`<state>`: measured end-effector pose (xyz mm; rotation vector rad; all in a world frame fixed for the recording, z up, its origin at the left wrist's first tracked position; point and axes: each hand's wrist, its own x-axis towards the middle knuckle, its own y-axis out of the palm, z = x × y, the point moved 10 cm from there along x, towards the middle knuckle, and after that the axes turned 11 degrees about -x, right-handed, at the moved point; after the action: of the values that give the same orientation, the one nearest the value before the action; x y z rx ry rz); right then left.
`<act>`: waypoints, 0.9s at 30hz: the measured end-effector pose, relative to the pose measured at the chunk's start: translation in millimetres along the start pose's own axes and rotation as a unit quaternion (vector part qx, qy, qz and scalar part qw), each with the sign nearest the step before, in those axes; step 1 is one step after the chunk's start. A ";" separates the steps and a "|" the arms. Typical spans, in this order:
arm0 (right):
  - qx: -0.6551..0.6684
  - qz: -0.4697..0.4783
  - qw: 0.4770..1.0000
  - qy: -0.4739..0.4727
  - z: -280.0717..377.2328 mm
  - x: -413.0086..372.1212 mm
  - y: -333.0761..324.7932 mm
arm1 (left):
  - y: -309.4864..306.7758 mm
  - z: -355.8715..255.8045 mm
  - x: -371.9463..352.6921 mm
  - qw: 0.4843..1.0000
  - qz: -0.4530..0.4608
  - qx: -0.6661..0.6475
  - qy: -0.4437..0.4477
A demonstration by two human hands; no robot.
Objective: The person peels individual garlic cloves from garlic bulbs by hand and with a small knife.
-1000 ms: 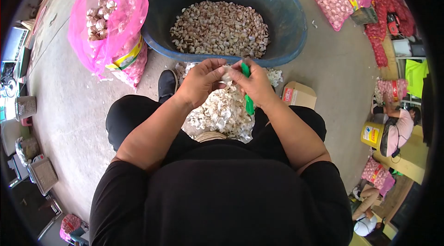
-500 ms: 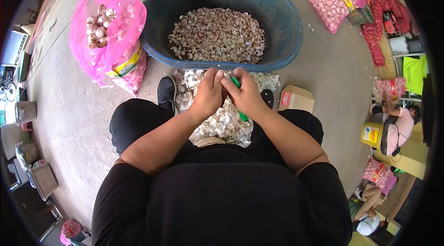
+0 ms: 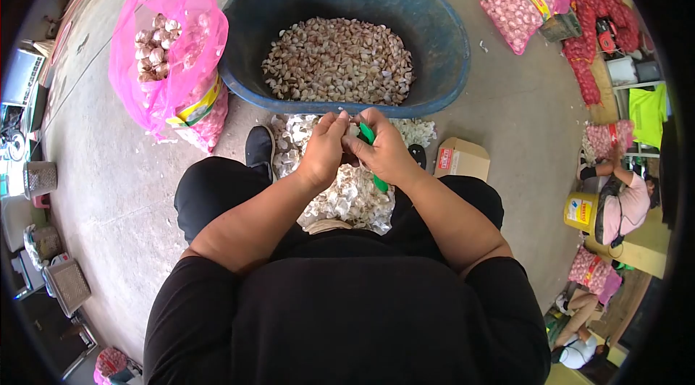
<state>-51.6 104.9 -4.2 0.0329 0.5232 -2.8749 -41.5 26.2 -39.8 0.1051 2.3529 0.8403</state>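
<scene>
My left hand (image 3: 323, 152) is closed, its fingertips pressed together against my right hand. Whatever it grips is hidden in the shadow between the hands. My right hand (image 3: 385, 152) is wrapped around a slim green tool (image 3: 368, 134), whose other green end shows below the palm; no blade is visible. Both hands are just in front of the near rim of a big blue tub (image 3: 239, 91), which holds a heap of loose garlic cloves (image 3: 339, 59). Beneath them, pale garlic skins (image 3: 347, 200) cover the floor between my legs.
A pink mesh sack (image 3: 199, 106) of garlic bulbs (image 3: 153, 48) stands open left of the tub. An opened cardboard box (image 3: 467, 160) lies by my right foot. Another garlic sack (image 3: 517, 14) is farther right. Two people sit at the right edge, one beside a yellow bucket (image 3: 579, 211).
My hands stay together but have parted slightly at the fingertips, and the right fingers have shifted on the green tool. The view has tilted a little, so the tub appears lower.
</scene>
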 end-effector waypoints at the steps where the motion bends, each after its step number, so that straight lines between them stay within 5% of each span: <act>1: -0.002 0.006 1.000 0.004 -1.1 -0.2 0.3 | -0.7 0.6 -0.7 1.000 -0.002 0.010 0.001; 7: -0.005 0.029 1.000 0.001 7.7 -1.8 -0.6 | 0.5 2.7 -0.2 0.999 0.033 -0.004 -0.003; 10: -0.003 0.021 1.000 -0.004 8.2 -4.4 -1.1 | 3.3 -10.6 -1.8 0.990 0.049 0.084 0.106; 15: 0.170 0.083 0.977 0.102 6.4 -9.2 5.8 | 7.0 -14.7 0.0 0.993 0.063 0.069 0.069; 18: 0.198 0.075 0.974 0.085 9.2 -3.9 -1.1 | 10.3 -18.1 2.3 0.994 0.072 0.073 0.046; 22: 0.072 -0.004 0.997 0.002 9.7 2.1 -16.1 | 10.7 -14.9 2.2 0.987 0.088 0.129 0.031; 27: 0.209 0.137 0.956 0.153 -14.2 1.4 -12.6 | 6.2 -17.2 2.7 0.990 0.079 0.119 0.012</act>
<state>-56.0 121.1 -13.3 0.5768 -0.0538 -2.6581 -54.6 22.5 -27.2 0.3870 2.4845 0.6335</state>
